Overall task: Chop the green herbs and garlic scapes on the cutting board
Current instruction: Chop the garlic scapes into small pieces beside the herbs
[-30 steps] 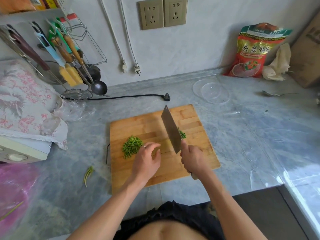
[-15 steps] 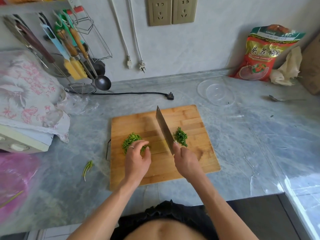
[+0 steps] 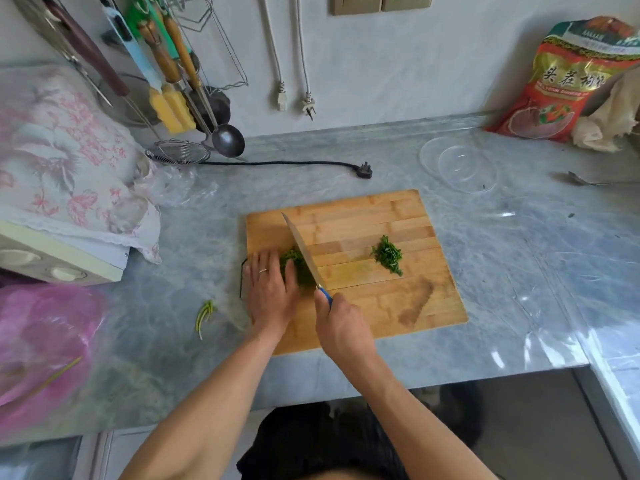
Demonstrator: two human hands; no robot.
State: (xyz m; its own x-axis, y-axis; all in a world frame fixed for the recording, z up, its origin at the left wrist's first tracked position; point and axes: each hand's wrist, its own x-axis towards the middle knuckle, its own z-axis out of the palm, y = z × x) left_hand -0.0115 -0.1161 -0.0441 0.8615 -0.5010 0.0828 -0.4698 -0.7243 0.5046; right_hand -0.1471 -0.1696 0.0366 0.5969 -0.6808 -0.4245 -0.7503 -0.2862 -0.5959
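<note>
At board's left edge, left hand flanks cleaver; right half open.

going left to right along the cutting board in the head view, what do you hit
green stalks on the counter → left hand → left pile of chopped greens → cleaver blade → right pile of chopped greens → bare right end of the cutting board

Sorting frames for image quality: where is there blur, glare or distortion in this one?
Head view: the pink bag at the left edge is smeared; glare streaks the countertop at right; wide-angle bending curves the counter edge; the cutting board, cleaver and both hands stay fairly sharp.
</note>
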